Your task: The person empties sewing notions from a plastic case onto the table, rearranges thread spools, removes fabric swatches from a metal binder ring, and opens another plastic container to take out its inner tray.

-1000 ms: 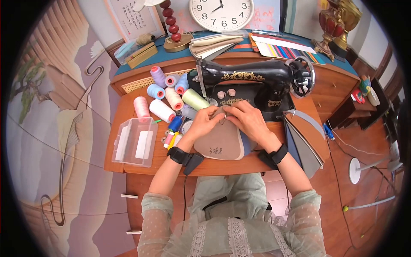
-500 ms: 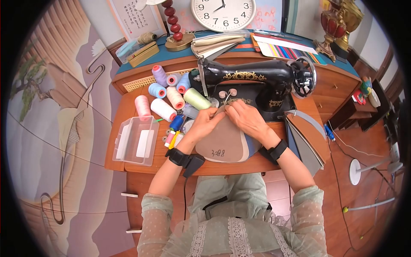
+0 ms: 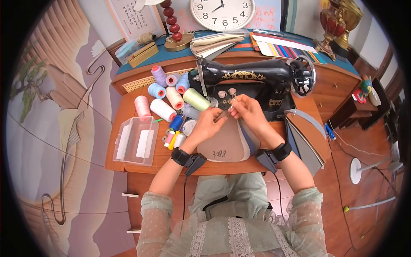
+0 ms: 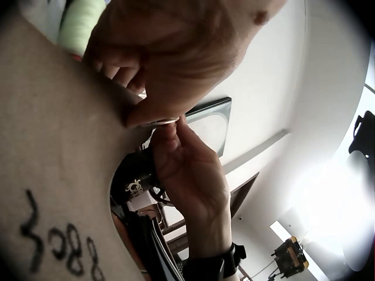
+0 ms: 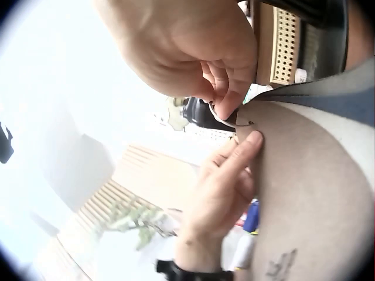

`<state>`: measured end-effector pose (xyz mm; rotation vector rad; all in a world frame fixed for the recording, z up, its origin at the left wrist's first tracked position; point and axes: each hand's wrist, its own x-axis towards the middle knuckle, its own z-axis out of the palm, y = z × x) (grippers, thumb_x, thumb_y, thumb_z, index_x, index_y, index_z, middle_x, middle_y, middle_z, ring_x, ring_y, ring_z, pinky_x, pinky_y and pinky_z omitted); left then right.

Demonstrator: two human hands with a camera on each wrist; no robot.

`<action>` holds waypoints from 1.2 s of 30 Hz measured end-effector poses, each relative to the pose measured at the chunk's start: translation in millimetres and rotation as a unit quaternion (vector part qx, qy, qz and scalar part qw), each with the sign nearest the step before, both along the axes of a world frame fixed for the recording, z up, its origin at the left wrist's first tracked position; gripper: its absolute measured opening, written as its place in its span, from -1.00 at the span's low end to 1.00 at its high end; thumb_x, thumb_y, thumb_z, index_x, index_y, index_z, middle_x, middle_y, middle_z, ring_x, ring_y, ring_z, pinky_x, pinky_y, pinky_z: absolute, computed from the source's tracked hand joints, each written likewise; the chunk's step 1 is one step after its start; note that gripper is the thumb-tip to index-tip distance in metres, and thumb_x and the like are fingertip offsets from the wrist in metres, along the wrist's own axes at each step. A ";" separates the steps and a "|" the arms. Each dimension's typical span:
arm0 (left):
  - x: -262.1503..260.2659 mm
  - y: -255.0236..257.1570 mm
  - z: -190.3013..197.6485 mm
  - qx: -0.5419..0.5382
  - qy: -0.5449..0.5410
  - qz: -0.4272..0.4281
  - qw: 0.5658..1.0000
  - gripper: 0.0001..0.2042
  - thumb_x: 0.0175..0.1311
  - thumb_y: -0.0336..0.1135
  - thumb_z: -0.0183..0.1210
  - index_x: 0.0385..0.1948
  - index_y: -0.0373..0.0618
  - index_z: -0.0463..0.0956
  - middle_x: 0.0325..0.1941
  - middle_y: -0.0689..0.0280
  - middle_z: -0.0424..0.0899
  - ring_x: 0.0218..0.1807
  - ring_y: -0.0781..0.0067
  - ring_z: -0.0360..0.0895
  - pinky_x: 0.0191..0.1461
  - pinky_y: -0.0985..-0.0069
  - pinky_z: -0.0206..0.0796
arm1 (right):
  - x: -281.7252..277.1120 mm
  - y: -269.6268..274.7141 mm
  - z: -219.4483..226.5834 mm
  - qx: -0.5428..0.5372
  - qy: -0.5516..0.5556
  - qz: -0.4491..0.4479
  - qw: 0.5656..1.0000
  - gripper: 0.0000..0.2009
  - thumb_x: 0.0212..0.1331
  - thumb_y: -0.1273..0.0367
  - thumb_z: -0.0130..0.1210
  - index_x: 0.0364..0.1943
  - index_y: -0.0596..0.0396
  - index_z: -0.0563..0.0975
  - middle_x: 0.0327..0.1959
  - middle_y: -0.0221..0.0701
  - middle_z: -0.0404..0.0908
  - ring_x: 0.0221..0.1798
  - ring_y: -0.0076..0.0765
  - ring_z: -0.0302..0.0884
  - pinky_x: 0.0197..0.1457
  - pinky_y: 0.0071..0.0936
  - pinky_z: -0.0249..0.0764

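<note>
"What is nearest to us?"
"One stack of sheets (image 3: 220, 141), at the near middle of the table (image 3: 124, 105). Its top sheet is brown and says 3088. We count at least three colours at its right edge."
"And our two hands?"
"Our left hand (image 3: 209, 124) pinches the stack's far tip, with the thumb on the brown side. Our right hand (image 3: 251, 115), just right of it, has thumb and finger clamped on one thin metal ring (image 5: 225, 122). The ring meets the stack at that tip."
"What sits to the left?"
"One clear box (image 3: 135, 161), then, farther back, eight big thread cones (image 3: 160, 109)."
"And far off?"
"One black sewing machine (image 3: 252, 72), with two little rolls (image 3: 222, 94) on its base. Past it, we see one white clock (image 3: 222, 16)."
</note>
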<state>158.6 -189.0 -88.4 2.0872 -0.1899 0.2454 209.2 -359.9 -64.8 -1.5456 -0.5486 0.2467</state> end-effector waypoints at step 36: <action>-12.4 -1.4 0.2 -0.341 0.139 -0.014 0.930 -0.75 0.36 -0.31 -0.06 -0.24 -0.38 0.45 -0.28 0.07 0.61 -0.28 0.33 0.63 -0.21 0.52 0.53 | -9.1 -8.2 -21.5 0.063 0.037 -0.090 0.993 -0.76 0.26 0.38 0.01 -0.06 0.20 0.50 -0.41 -0.42 0.61 -0.51 -0.74 0.43 -0.58 -0.74 0.35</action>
